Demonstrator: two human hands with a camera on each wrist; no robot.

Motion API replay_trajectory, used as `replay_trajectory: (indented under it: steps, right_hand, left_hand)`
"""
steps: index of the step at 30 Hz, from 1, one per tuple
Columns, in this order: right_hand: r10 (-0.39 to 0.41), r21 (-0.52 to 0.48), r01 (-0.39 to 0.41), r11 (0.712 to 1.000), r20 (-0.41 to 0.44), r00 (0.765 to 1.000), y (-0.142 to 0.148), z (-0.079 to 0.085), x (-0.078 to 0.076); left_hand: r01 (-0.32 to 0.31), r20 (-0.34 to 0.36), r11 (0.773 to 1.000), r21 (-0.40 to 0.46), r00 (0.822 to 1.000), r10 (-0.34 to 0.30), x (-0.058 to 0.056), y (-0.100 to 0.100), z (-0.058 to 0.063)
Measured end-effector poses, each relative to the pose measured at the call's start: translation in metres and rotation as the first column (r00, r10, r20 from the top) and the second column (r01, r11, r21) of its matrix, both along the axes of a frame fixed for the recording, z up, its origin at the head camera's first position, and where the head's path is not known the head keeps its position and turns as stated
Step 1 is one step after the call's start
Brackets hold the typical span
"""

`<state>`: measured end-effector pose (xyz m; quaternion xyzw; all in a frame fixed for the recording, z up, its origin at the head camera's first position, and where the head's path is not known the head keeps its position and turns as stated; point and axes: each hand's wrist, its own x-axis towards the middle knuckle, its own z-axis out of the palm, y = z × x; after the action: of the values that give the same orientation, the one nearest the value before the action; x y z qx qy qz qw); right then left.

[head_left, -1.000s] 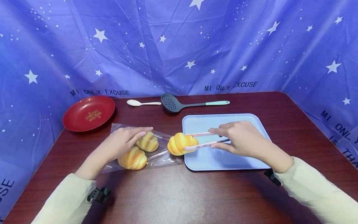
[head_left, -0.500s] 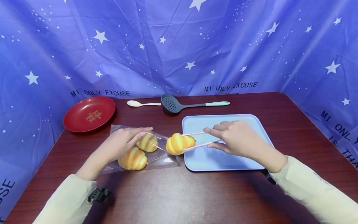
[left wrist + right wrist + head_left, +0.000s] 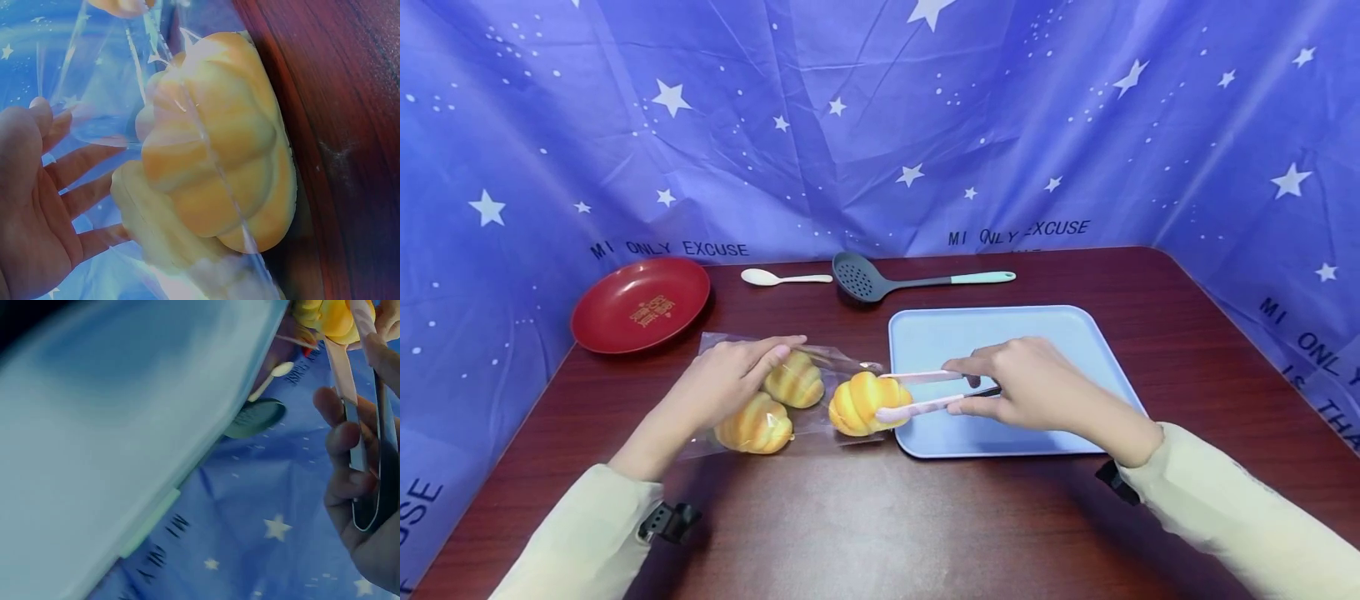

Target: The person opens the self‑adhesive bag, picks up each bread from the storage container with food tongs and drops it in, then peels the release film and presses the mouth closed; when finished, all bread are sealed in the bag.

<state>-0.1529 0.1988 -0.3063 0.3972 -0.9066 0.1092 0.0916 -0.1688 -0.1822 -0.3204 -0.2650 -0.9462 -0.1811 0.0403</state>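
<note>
My right hand grips pink-tipped metal tongs, whose tips clasp a yellow bread roll. That roll is at the right-hand end of a clear plastic bag, beside the tray's left edge. Two more rolls lie in the bag, a front roll and a back roll. My left hand is over the bag's left part, thumb and forefinger pinching the film. In the left wrist view the front roll shows through the plastic, with the other fingers spread beside it.
A light blue tray lies under my right hand. Behind it are a slotted skimmer and a white spoon. A red plate stands at the back left. Star-printed blue cloth hangs around the dark wooden table.
My right hand has moved left and a little nearer me, carrying the roll in the tongs further over the bag. The bag's film has sagged lower. My left hand has barely moved.
</note>
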Motion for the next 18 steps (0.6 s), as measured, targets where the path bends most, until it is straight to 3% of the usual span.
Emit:
replay_trajectory:
  steps: [3, 6, 13, 18]
  right_hand:
    - [-0.051, -0.018, 0.054, 0.998, 0.138, 0.989, -0.001, -0.006, -0.005]
    - [-0.067, -0.046, 0.078, 0.996, 0.201, 0.977, -0.004, -0.013, -0.011]
    - [-0.118, -0.109, 0.142, 0.984, 0.199, 0.973, -0.017, -0.019, -0.024]
    - [-0.041, -0.093, 0.060, 0.994, 0.195, 0.980, -0.023, -0.020, -0.026]
  left_hand:
    - [0.000, 0.023, 1.000, -0.006, 1.000, 0.000, 0.001, 0.001, 0.001]
    - [0.006, 0.038, 1.000, -0.004, 0.999, -0.006, 0.001, 0.001, 0.000]
    - [0.018, 0.030, 1.000, 0.001, 0.999, -0.018, 0.001, 0.000, -0.001]
    - [0.021, 0.024, 1.000, -0.012, 0.999, -0.021, -0.001, -0.001, -0.001]
